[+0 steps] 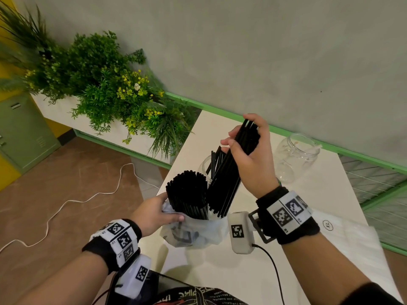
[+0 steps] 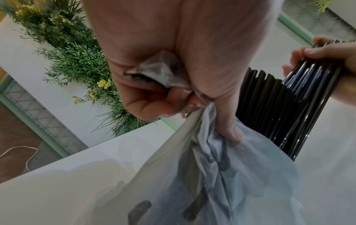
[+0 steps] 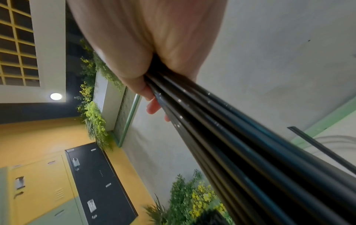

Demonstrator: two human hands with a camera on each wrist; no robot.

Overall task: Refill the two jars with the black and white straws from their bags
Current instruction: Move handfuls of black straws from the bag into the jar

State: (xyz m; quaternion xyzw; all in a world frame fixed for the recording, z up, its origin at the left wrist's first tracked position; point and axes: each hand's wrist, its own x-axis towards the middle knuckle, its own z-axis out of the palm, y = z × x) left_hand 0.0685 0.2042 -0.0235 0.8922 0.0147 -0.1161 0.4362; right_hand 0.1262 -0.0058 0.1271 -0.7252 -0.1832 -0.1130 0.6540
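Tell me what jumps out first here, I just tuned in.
The right hand holds a bundle of black straws lifted at table centre, above a jar that already has some black straws in it. Beside it, the left hand grips the plastic bag still packed with upright black straws. An empty clear jar stands at the far right.

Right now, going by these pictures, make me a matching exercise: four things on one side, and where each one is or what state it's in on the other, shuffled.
Things:
1. left hand
2. right hand
3. nearer jar
4. farther jar

States:
A. holds a few black straws
B. grips a bundle of black straws
C. no black straws inside
D. grips the plastic bag's edge

Pairs: 1-D, 2-B, 3-A, 4-C
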